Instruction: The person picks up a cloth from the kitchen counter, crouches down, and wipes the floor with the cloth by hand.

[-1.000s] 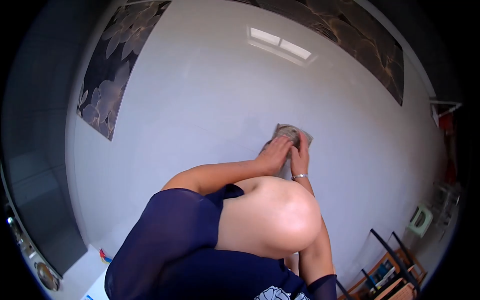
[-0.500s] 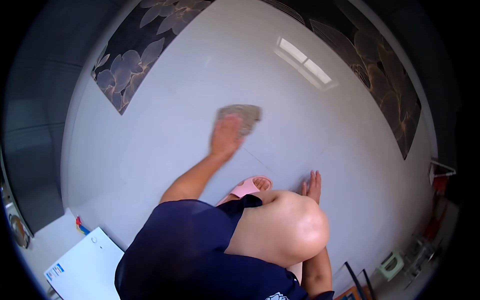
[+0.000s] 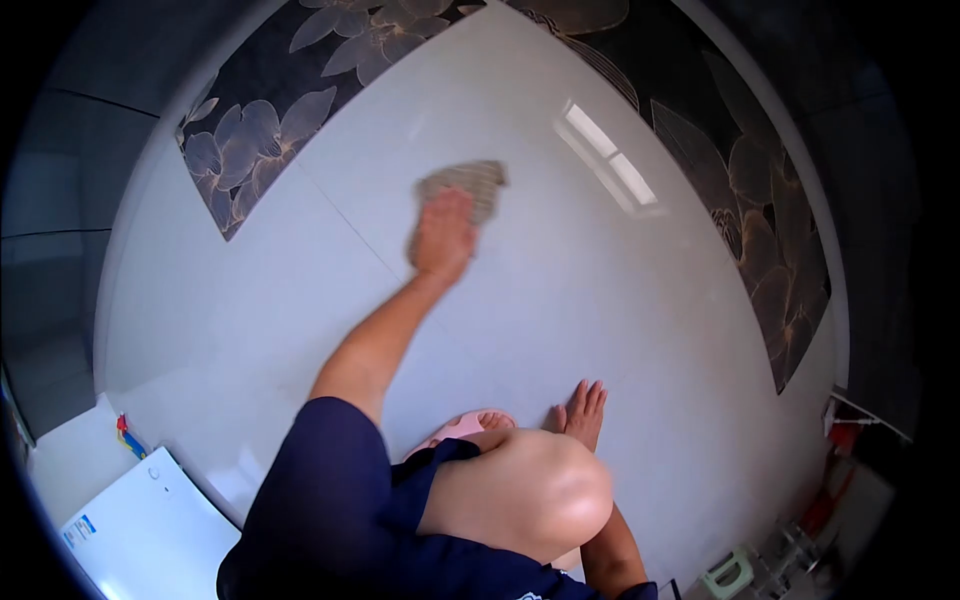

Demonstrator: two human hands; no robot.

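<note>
My left hand (image 3: pixel 445 235) lies palm down on a grey-beige cloth (image 3: pixel 485 185), pressing it against the glossy pale tiled floor (image 3: pixel 560 300). Part of the cloth is bunched beyond and beside the fingers, and both are slightly blurred. Farther right, my right hand (image 3: pixel 583 413) rests on the floor with its fingers stretched out and the thumb apart, holding nothing. Its forearm passes behind my bent bare knee (image 3: pixel 560 485). Between the two hands, a pink slipper (image 3: pixel 460 428) shows on my foot, partly covered by dark blue clothing.
Dark flower-patterned panels (image 3: pixel 265 150) border the floor at upper left and upper right (image 3: pixel 765 220). A white box-like appliance (image 3: pixel 150 530) stands at lower left. At lower right are a pale green plastic item (image 3: pixel 728 573) and red items (image 3: pixel 822 500).
My left hand has slid the cloth farther forward over the floor. The view has shifted, so my knee and right hand appear lower and more to the left; the right hand stays flat.
</note>
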